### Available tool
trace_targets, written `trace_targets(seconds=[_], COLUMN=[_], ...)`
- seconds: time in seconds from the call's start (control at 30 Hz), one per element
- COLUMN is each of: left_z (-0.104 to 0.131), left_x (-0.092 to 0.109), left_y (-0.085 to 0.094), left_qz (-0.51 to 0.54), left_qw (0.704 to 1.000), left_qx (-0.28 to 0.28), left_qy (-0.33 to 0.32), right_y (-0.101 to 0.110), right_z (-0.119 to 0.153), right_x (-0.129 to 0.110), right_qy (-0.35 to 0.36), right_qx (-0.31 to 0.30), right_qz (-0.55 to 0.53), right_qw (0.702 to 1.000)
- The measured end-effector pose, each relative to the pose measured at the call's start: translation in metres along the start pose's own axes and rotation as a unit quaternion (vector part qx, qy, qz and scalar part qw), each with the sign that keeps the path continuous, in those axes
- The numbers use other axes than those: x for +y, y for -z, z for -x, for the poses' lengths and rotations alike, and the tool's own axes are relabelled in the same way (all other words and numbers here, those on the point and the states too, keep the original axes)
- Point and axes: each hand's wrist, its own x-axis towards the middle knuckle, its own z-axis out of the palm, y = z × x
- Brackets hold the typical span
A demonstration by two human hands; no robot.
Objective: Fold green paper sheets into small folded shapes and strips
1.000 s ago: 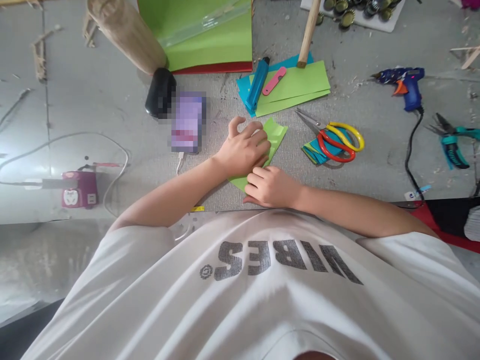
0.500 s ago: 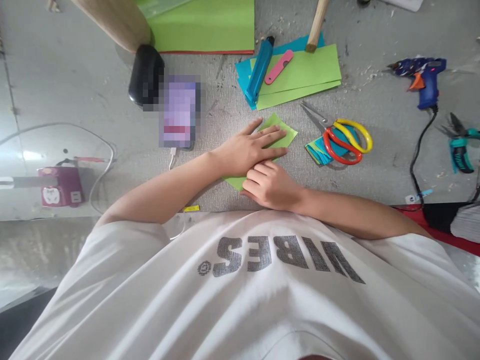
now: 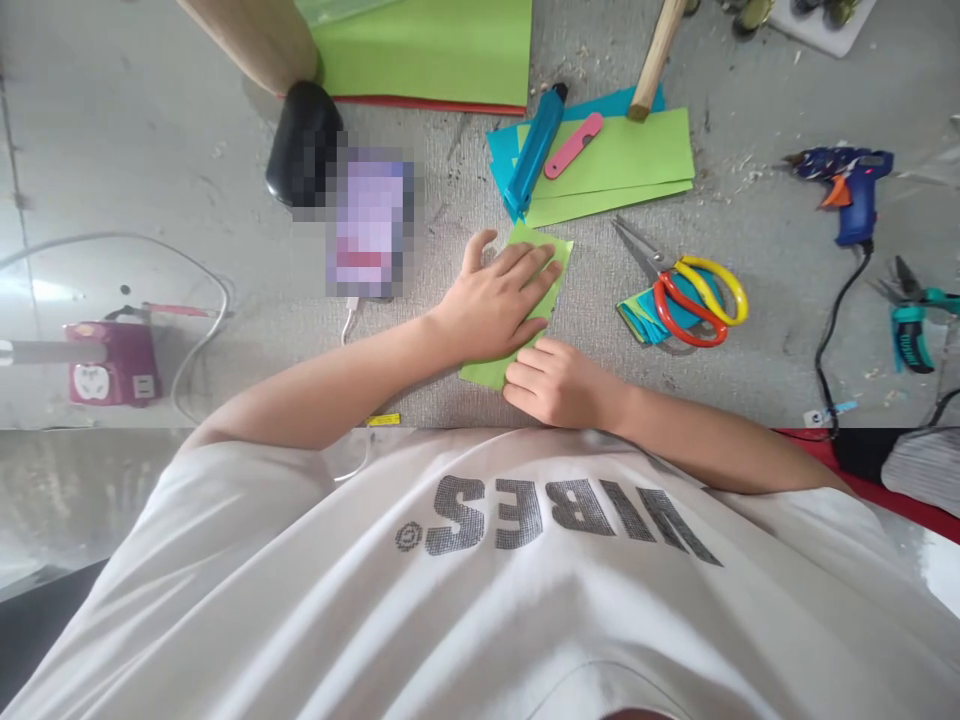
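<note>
A green paper strip [image 3: 487,372] lies slantwise on the grey textured table in front of my chest. My left hand [image 3: 495,305] rests flat on it with the fingers spread, the fingertips near its upper right edge. Curled at the lower right edge of the paper is my right hand [image 3: 551,382], its fingers closed on that edge; the thumb is hidden. To the right lie scissors [image 3: 688,290] with red and yellow handles, on top of a small stack of blue and green pieces [image 3: 641,312].
Beyond my hands lie green sheets [image 3: 637,150] with a blue cutter [image 3: 536,150] and a pink cutter [image 3: 574,146]. A blurred phone [image 3: 367,225] and a black case [image 3: 304,145] sit left; a glue gun [image 3: 851,190] and pliers [image 3: 911,320] lie right.
The green strip has turned more upright under my hands. My left hand's thumb has spread away from its fingers, and my right hand has shifted slightly right. The view has moved a little.
</note>
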Motion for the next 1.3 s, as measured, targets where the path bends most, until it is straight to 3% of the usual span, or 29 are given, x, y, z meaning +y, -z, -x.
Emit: trace_targets(seconds=[0.1,0.3,0.43,0.6,0.77,0.87,1.03,1.3], left_z=[0.000,-0.008,-0.006,0.003,0.009,0.008,0.006,0.005], left_x=[0.000,-0.015,-0.016,-0.005,0.004,0.006,0.006,0.004], left_y=[0.002,-0.002,-0.005,-0.009,-0.004,0.004,0.011,0.012], left_qz=[-0.011,0.005,-0.015,-0.037,-0.031,-0.017,0.011,0.033], left_qw=[1.000,0.991,0.995,0.999,0.998,0.995,0.992,0.989], left_qx=[-0.015,-0.066,-0.052,-0.031,-0.026,-0.055,-0.077,-0.080], left_qy=[-0.016,-0.119,-0.079,-0.016,0.057,0.078,0.103,0.123], right_y=[0.004,0.011,0.023,0.033,0.038,0.037,0.023,0.034], right_z=[0.002,0.001,0.000,0.011,0.023,0.030,0.043,0.042], right_x=[0.002,0.007,0.014,0.027,0.033,0.030,0.022,0.031], right_qy=[0.013,0.029,0.053,0.099,0.077,0.074,0.054,0.055], right_qx=[-0.020,-0.006,0.014,0.043,0.036,0.026,0.083,0.001], right_qz=[-0.018,0.042,0.079,0.044,0.009,-0.019,-0.030,-0.045], right_qw=[1.000,0.999,0.995,0.993,0.996,0.997,0.995,0.997])
